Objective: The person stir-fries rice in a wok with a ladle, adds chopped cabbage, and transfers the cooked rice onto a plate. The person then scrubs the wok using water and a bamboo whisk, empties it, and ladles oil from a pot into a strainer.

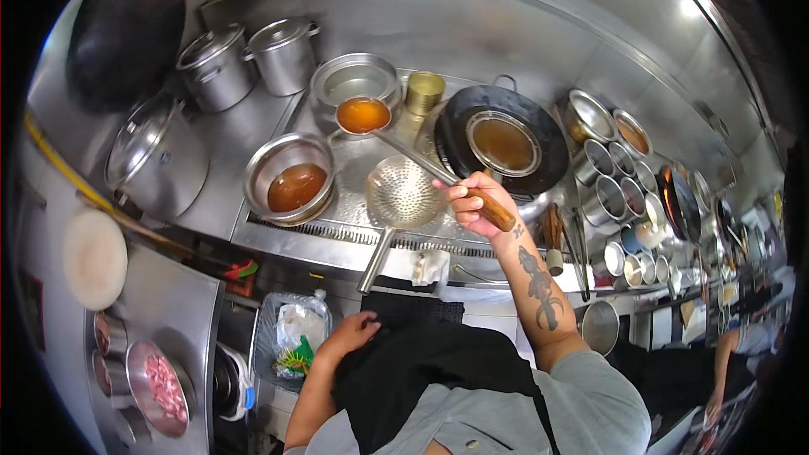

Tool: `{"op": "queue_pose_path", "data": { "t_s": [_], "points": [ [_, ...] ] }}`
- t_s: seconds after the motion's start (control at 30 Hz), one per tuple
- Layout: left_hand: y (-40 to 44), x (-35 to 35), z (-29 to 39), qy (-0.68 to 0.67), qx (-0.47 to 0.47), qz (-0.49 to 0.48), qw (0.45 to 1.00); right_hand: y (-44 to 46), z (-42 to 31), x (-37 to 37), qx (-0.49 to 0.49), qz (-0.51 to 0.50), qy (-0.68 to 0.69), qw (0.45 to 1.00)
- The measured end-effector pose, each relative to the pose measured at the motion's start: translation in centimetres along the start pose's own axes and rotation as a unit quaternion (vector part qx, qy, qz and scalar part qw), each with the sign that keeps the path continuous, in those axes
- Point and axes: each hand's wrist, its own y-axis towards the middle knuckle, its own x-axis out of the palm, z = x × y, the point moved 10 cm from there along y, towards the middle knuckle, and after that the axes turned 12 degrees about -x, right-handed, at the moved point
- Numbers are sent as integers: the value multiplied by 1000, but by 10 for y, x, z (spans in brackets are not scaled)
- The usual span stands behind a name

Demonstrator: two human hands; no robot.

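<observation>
My right hand (480, 204) is closed around the wooden handle of a ladle (364, 115), whose bowl is full of amber liquid. The ladle hangs level in front of a steel pot of clear liquid (355, 84). Beneath its handle lies a perforated strainer (403, 194), its own handle pointing to the front edge. Left of that stands a steel bowl with brown liquid (295, 187). My left hand (356, 333) hangs low beside the black apron, loosely open with nothing visible in it. A black wok (548, 131) behind my right hand bears a round pan of brown liquid (504, 143).
Lidded pots (284, 55) stand at the back left. A brass-coloured can (424, 93) is by the wok. Several steel containers (602, 200) crowd the right. At lower left are a bowl of raw meat (160, 388) and a lined bin (291, 341). Another person's arm (722, 371) shows far right.
</observation>
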Motion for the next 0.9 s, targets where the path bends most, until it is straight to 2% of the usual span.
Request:
{"op": "queue_pose_path", "data": {
  "t_s": [0.03,0.1,0.13,0.2,0.27,0.37,0.5,0.57,0.63,0.73,0.83,0.87,0.9],
  "points": [
    [6,2,36,-23,33,-14,999,-14,-14,-1,-21,2,-8,1000],
    [22,11,91,-105,33,-50,993,-45,-42,-5,-72,19,-38,996],
    [45,25,97,-167,20,-94,981,-61,-56,-13,-95,43,-46,993],
    [67,33,130,-210,-9,-104,972,-89,-82,-26,-125,59,-69,988],
    [92,44,163,-271,8,-122,955,-115,-105,-44,-160,128,-135,970],
    [121,54,202,-290,-8,-115,950,-148,-135,-78,-188,216,-205,936],
    [164,63,236,-329,-8,-114,937,-179,-171,-126,-200,274,-259,904],
    [172,66,255,-341,-18,-110,934,-196,-187,-141,-225,318,-335,858],
    [190,80,261,-367,-23,-175,913,-214,-197,-142,-242,366,-396,806],
    [209,87,262,-375,-30,-227,898,-234,-214,-159,-244,373,-535,718],
    [205,100,272,-374,-75,-276,882,-255,-212,-130,-266,339,-645,631],
    [207,104,272,-367,-88,-272,885,-262,-212,-124,-276,320,-683,596],
    [211,107,271,-360,-101,-269,888,-269,-215,-112,-278,315,-757,500]
  ]
}}
